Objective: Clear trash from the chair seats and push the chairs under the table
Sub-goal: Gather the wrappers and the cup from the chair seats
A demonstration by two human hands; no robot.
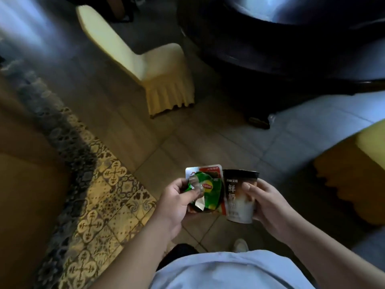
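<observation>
Left hand clutched wrappers, right hand gripped cup; loose wrapper could slip, both hands full.

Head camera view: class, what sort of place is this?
Probably a restaurant or banquet room: a chair in a pleated yellow cover stands by a large dark round table, with a patterned tile floor.

dim room. brown tiled floor, paler and bluish toward the right where light falls. a strip of patterned tiles runs diagonally at left. blurred glare brightens the upper left corner.
</observation>
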